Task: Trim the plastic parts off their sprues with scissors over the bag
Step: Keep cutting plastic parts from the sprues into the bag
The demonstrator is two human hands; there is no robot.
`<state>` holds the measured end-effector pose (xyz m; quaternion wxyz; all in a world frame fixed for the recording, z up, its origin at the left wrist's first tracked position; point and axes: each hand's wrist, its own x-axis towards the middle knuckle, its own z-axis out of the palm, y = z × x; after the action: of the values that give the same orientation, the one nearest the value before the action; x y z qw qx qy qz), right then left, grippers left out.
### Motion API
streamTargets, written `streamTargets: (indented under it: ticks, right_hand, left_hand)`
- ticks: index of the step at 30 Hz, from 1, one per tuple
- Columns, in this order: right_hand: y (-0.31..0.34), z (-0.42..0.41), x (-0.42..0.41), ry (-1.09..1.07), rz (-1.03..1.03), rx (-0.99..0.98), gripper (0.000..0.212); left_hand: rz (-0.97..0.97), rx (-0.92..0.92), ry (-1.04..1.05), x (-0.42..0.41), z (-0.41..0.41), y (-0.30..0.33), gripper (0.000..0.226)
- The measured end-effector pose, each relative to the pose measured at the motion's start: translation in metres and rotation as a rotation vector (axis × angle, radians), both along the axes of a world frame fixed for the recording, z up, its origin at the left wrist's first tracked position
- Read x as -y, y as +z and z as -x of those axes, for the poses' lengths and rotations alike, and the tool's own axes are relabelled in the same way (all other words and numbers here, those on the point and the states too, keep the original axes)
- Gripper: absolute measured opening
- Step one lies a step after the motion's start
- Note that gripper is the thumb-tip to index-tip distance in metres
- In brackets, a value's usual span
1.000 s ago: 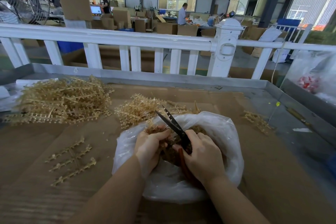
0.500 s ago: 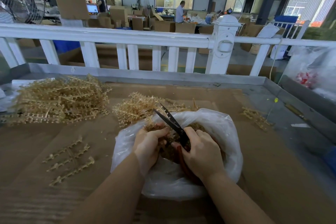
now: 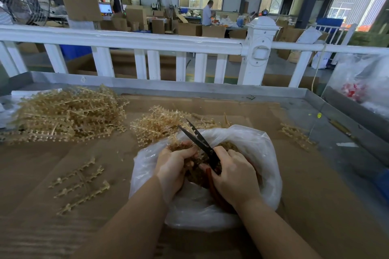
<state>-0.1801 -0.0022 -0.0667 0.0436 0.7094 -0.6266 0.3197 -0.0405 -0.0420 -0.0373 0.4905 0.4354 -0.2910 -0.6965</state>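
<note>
Over the clear plastic bag [image 3: 252, 149] near the worktable's front edge, a left hand [image 3: 172, 166] clutches a sprue as the right hand [image 3: 235, 174] grips open-bladed scissors [image 3: 197, 141], risking nicked fingers.

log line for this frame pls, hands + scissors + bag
phase: trimming | left hand: grips sprue over bag | right hand: holds scissors, blades open | sprue piles: beyond bag

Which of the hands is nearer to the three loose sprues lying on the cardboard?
Left. The left hand is at the bag's near-left side, closest to the three loose sprues; the right hand, gripping the scissors, lies farther right.
</note>
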Motion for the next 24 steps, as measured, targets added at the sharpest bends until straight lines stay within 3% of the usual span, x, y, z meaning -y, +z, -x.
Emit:
streamTargets:
  ticks: [24]
  right_hand:
    - [0.0001,-0.0009,0.0003,-0.005,-0.002,-0.001,0.039]
  left_hand:
    - [0.001,0.013,0.013,0.0006,-0.0009,-0.0009,0.023]
